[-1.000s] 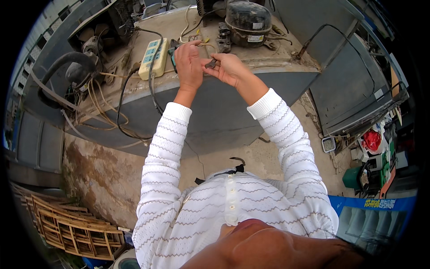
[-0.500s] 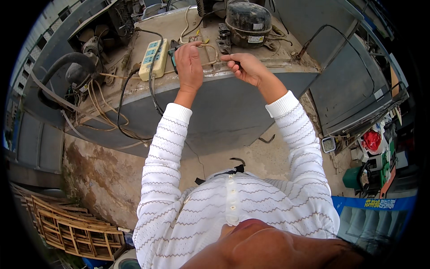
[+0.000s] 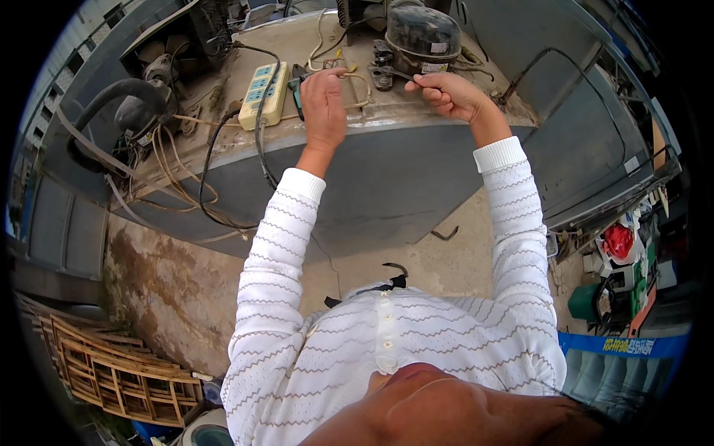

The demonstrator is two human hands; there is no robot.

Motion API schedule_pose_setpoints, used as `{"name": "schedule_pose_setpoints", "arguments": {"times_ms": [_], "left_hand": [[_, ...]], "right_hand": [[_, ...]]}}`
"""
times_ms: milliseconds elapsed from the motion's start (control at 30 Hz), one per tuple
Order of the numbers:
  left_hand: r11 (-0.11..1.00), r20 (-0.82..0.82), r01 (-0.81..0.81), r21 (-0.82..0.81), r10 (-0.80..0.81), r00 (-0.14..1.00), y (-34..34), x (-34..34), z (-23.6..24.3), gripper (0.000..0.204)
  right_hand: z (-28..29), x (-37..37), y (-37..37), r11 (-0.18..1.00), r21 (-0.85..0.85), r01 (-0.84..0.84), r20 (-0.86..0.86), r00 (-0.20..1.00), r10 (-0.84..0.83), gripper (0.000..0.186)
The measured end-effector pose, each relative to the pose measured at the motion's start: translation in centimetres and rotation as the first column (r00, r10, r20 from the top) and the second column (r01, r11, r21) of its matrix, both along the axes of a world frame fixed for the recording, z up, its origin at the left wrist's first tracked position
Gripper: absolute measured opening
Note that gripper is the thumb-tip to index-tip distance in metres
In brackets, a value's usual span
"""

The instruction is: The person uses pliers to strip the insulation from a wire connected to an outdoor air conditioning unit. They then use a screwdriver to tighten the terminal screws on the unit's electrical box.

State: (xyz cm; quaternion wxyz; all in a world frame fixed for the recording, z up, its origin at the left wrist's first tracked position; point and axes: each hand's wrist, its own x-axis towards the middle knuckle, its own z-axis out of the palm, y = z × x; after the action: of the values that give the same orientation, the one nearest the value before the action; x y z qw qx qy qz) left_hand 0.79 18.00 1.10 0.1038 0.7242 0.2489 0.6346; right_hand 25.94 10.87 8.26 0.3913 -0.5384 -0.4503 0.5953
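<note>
My left hand is closed at a cream cable, which loops out from beside its fingertips; the inside of the grip is hidden. A teal and black tool lies just left of that hand. In my right hand a slim grey metal tool points left, its exact kind too small to tell. The tool's end is at a dark metal bracket beside a black compressor. Whether they touch I cannot tell.
A cream power strip with blue-green sockets lies left on the grey metal worktop. Black cord and tan wires hang over its front edge. Another compressor sits far left. Wooden slats lie on the ground, lower left.
My right hand has moved right, away from the left hand, and its grey tool now shows, reaching to the bracket. My left hand stays at nearly the same place by the cable.
</note>
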Motion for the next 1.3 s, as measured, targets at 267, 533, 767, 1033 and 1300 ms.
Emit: {"name": "schedule_pose_setpoints", "arguments": {"times_ms": [267, 533, 767, 1033, 1300], "left_hand": [[0.998, -0.049, -0.066, 0.025, 0.067, 0.997, -0.1, 0.2, -0.1, 0.043], [1.0, -0.01, -0.027, 0.016, 0.027, 1.0, -0.1, 0.1, 0.0, 0.036], [0.999, -0.01, -0.02, 0.035, 0.021, 1.0, 0.1, 0.1, -0.1, 0.036], [1.0, 0.013, 0.013, -0.014, -0.012, 1.0, -0.6, 0.1, 0.1, 0.039], [1.0, -0.001, 0.002, 0.011, -0.002, 1.0, -0.5, -0.1, 0.3, 0.04]], "right_hand": [[-2.2, -4.2, -3.0, 0.986, 0.032, 0.164, -0.033, 0.986, -0.163, 0.026], [-3.3, -7.2, -2.1, 0.981, 0.038, 0.189, -0.182, 0.967, -0.179, 0.023], [-4.2, -9.5, -1.1, 0.971, 0.06, 0.23, -0.315, 0.928, -0.2, 0.027], [-4.6, -13.1, 2.2, 0.947, -0.006, 0.322, -0.568, 0.778, -0.268, 0.029], [-5.0, -11.4, 1.6, 0.928, -0.023, 0.371, -0.513, 0.793, -0.329, 0.03]]}}
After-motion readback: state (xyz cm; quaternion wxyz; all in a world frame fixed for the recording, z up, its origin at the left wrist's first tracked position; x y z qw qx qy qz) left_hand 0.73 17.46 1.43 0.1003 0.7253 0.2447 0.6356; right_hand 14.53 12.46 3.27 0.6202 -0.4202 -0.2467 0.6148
